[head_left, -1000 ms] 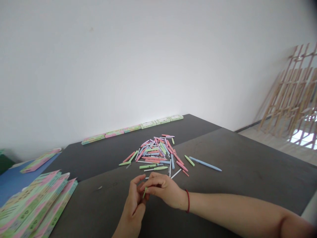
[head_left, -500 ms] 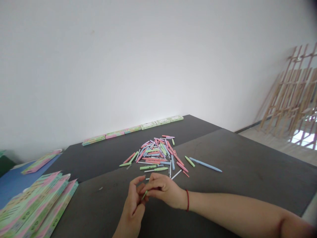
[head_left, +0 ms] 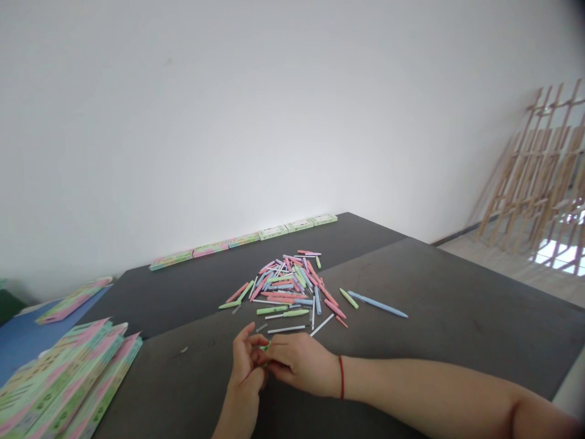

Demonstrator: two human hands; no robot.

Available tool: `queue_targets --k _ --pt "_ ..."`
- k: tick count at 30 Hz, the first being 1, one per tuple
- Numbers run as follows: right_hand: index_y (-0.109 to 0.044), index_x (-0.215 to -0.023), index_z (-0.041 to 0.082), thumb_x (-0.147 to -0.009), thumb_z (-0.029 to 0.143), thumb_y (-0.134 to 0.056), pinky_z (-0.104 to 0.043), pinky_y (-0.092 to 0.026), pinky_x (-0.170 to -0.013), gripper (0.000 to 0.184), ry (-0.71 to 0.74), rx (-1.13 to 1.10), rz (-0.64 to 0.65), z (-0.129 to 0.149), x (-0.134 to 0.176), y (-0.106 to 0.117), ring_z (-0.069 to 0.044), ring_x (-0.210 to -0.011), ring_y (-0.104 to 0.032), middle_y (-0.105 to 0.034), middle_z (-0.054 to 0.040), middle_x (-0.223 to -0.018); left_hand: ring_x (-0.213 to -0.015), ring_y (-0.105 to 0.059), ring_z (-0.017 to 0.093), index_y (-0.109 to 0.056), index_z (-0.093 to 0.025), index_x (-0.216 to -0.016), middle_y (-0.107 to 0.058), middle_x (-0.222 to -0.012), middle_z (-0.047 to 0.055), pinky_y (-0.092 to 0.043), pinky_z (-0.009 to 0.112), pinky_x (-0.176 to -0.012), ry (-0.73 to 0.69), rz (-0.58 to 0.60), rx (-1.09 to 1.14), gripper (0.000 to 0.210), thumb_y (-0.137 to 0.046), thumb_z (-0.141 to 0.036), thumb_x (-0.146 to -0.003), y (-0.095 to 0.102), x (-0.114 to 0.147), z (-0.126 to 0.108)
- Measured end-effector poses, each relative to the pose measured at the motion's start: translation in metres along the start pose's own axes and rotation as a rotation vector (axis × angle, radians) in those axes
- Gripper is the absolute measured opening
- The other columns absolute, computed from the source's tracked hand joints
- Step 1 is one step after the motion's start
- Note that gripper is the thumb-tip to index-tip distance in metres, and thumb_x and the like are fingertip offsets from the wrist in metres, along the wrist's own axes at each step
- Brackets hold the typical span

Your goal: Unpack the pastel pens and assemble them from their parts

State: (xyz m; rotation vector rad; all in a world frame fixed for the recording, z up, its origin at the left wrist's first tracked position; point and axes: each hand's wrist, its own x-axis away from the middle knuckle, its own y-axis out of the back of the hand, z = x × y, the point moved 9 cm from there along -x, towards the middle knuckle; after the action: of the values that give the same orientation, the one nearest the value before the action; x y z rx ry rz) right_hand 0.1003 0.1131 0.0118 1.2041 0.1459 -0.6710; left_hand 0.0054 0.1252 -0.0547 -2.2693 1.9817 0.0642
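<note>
Low over the near part of the table, my left hand (head_left: 244,369) and my right hand (head_left: 302,363) meet at the fingertips. A small light-green pen part (head_left: 264,348) is pinched between them, mostly covered by the fingers. Both hands are closed on it, though its full shape is hidden. Just beyond them spreads a heap of pen parts (head_left: 292,283) in pink, green, blue and lilac. A white refill (head_left: 289,329) lies closest to my right hand, with a green barrel (head_left: 272,310) behind it. To the right rest a green piece (head_left: 348,297) and a long blue pen (head_left: 378,303).
Several flat pastel boxes (head_left: 210,248) line the dark table's (head_left: 457,317) back edge along the wall. More boxes (head_left: 68,378) are stacked at the near left, with another box (head_left: 73,300) on a blue surface. Wooden racks (head_left: 543,164) stand at the far right.
My right hand has turned knuckles-up and dropped slightly, hiding more of the green part. The white refill, largely covered before, now shows beyond the hands.
</note>
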Motion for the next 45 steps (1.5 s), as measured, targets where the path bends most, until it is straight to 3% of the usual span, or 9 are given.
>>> queue_targets --k 5,11,20,25,30,34,37,41,45 --pt "-0.059 -0.096 0.016 -0.087 0.017 -0.048 -0.023 -0.042 -0.072 0.014 -0.047 0.003 0.024 -0.004 -0.001 -0.004 -0.016 -0.083 -0.057 -0.064 -0.0049 -0.089 -0.06 -0.052 0.009 -0.036 -0.032 -0.121 -0.048 -0.101 0.0 -0.035 0.018 -0.043 0.018 -0.017 0.01 0.079 -0.045 -0.006 -0.047 0.004 0.001 -0.001" --pt "-0.057 -0.105 0.015 -0.091 0.02 -0.045 -0.023 -0.042 -0.075 0.019 -0.004 0.05 0.053 -0.001 -0.001 -0.005 -0.015 -0.086 -0.058 -0.063 -0.0053 -0.092 -0.057 -0.051 0.008 -0.04 -0.031 -0.115 -0.049 -0.098 -0.003 -0.036 0.017 -0.042 0.095 -0.088 0.11 0.076 -0.046 -0.005 -0.044 0.008 0.0 0.005" --pt "-0.058 -0.1 0.018 -0.091 0.024 -0.045 -0.023 -0.041 -0.069 0.017 -0.031 0.139 0.117 -0.001 -0.002 -0.014 -0.015 -0.082 -0.058 -0.063 -0.0029 -0.094 -0.051 -0.05 0.007 -0.041 -0.029 -0.114 -0.051 -0.088 -0.003 -0.035 0.016 -0.038 0.225 -0.129 0.185 0.067 -0.051 -0.011 -0.05 0.008 0.0 0.015" --pt "-0.061 -0.098 0.018 -0.088 0.023 -0.048 -0.023 -0.041 -0.069 0.017 -0.056 0.049 0.104 -0.006 -0.003 -0.015 -0.016 -0.08 -0.058 -0.064 -0.0036 -0.092 -0.059 -0.055 0.01 -0.047 -0.026 -0.108 -0.052 -0.091 -0.002 -0.041 0.02 -0.044 0.279 -0.127 0.232 0.055 -0.053 -0.018 -0.054 0.004 0.008 0.014" --pt "-0.066 -0.093 0.017 -0.087 0.019 -0.049 -0.021 -0.041 -0.069 0.018 -0.112 -0.242 0.0 -0.019 -0.002 -0.01 -0.012 -0.074 -0.056 -0.064 -0.0011 -0.081 -0.065 -0.06 0.015 -0.05 -0.023 -0.105 -0.056 -0.085 0.0 -0.046 0.025 -0.05 0.353 -0.104 0.271 0.045 -0.058 -0.025 -0.061 0.0 0.01 0.008" --pt "-0.067 -0.088 0.016 -0.085 0.023 -0.052 -0.018 -0.031 -0.047 0.017 -0.402 -0.55 -0.086 -0.056 0.004 -0.011 -0.008 -0.05 -0.043 -0.051 0.0036 -0.059 -0.073 -0.062 0.022 -0.054 -0.018 -0.101 -0.059 -0.087 0.005 -0.05 0.035 -0.057 0.191 -0.094 -0.087 0.038 -0.048 -0.045 -0.075 0.019 -0.003 -0.019" --pt "-0.065 -0.086 0.015 -0.084 0.02 -0.049 -0.018 -0.026 -0.039 0.017 -0.582 -0.744 -0.122 -0.079 0.008 -0.009 -0.006 -0.041 -0.035 -0.046 0.0056 -0.053 -0.085 -0.058 0.023 -0.059 -0.021 -0.095 -0.058 -0.09 0.004 -0.048 0.036 -0.07 -0.036 -0.148 -0.417 0.028 -0.055 -0.039 -0.073 0.036 -0.01 -0.048" --pt "-0.063 -0.082 0.014 -0.082 0.018 -0.049 -0.017 -0.025 -0.037 0.015 -0.604 -0.754 -0.147 -0.088 0.007 0.003 -0.006 -0.04 -0.035 -0.046 0.0055 -0.053 -0.1 -0.052 0.026 -0.062 -0.023 -0.098 -0.059 -0.1 0.004 -0.04 0.042 -0.089 -0.418 0.028 -1.099 0.023 -0.057 -0.024 -0.075 0.009 -0.004 -0.069" --pt "-0.064 -0.077 0.014 -0.079 0.015 -0.053 -0.017 -0.027 -0.04 0.011 -0.573 -0.707 -0.135 -0.085 0.009 0.009 -0.006 -0.044 -0.038 -0.048 0.0049 -0.053 -0.102 -0.051 0.025 -0.063 -0.026 -0.097 -0.061 -0.104 0.004 -0.041 0.04 -0.084 -0.516 0.172 -1.347 0.022 -0.054 -0.018 -0.079 -0.014 0.001 -0.058"
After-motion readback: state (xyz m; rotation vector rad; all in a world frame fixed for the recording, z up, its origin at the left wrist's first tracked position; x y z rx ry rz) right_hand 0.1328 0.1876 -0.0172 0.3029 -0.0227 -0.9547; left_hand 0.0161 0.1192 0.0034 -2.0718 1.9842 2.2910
